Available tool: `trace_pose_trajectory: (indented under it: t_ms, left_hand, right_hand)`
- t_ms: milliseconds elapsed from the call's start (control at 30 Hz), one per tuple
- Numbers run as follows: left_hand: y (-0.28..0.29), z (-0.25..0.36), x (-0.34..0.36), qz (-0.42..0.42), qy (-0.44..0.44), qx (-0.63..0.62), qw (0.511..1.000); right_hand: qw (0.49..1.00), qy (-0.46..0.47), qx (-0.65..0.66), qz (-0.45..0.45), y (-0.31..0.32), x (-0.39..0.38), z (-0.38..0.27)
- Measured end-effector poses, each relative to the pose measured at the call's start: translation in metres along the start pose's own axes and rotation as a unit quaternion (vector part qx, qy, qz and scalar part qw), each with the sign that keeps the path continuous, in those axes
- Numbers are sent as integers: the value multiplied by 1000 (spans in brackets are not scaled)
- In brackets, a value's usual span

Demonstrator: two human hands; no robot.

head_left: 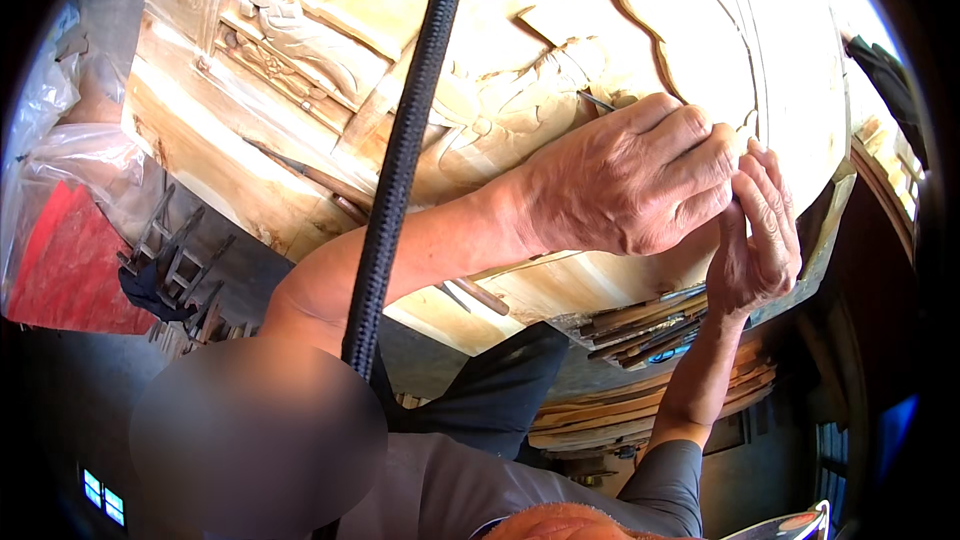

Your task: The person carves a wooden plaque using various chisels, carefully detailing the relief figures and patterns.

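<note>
A pale carved wooden panel (390, 50) with raised figures and curving outlines fills the upper middle. My left hand (630, 175) is closed over its right part, knuckles up, fingertips meeting those of my right hand (760, 230). My right hand's fingers are bent and pressed together beside them. Whatever they hold is hidden. A metal-tipped tool (598, 101) shows just beyond my left knuckles. Wooden-handled chisels (485, 298) lie along the near edge, and another long tool (300, 173) lies left of my forearm. A black braided hose (405, 140) crosses in front of my left forearm.
Clear plastic sheeting (85, 150) and a red sheet (70, 270) are at the left, beside dark stools (170, 250). Strips of wood (650, 325) sit under the panel's right end, with stacked boards (650, 400) below. My dark-clad legs (500, 380) are under the near edge.
</note>
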State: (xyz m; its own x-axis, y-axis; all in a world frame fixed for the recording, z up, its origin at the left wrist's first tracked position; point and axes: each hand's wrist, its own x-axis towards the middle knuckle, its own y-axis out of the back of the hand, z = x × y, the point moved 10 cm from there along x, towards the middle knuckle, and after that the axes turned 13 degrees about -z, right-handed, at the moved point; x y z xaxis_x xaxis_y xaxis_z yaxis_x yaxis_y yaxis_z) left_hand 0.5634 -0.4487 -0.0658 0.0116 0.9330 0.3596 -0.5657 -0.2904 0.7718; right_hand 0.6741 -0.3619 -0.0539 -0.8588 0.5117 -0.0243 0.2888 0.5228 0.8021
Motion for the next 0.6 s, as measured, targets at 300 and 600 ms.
trace_pose_trajectory:
  t_ms: [300,600]
  left_hand:
    - [-5,-2,-1,-8,3,-2,1000]
    - [-4,-1,-1,6,5,8,1000]
  right_hand:
    - [1000,-9,-2,0,-5,-2,0]
    - [1000,-10,11,-6,-6,0,-2]
